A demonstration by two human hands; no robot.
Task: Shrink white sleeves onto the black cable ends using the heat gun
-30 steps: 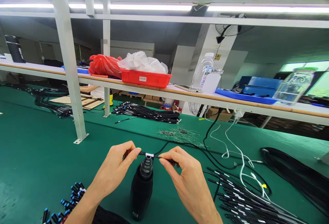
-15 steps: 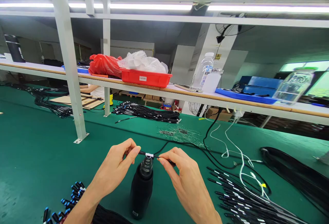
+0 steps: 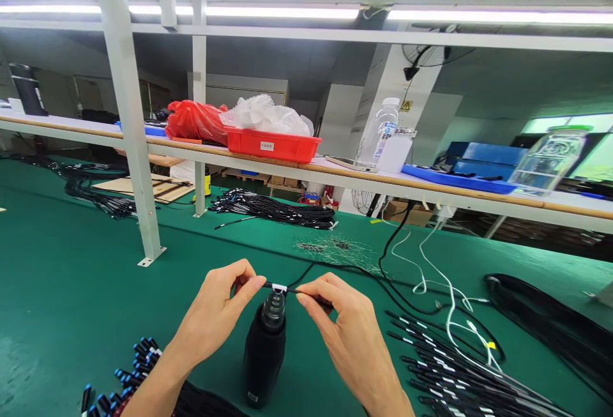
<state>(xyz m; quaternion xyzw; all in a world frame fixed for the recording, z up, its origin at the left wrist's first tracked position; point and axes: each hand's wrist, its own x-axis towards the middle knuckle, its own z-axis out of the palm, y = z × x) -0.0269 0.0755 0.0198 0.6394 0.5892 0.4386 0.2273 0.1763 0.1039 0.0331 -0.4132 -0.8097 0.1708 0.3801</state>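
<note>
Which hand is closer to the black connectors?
Left. The left hand is just above and right of the connectors; the right hand is farther right, beyond the black holder.

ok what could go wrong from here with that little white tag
The white tag on the black cable sits between the fingertips of the left hand and the right hand, so it might slip. The upright black cylinder just below could get knocked over. The cable's trailing length could snag the bundled cables at right.
</note>
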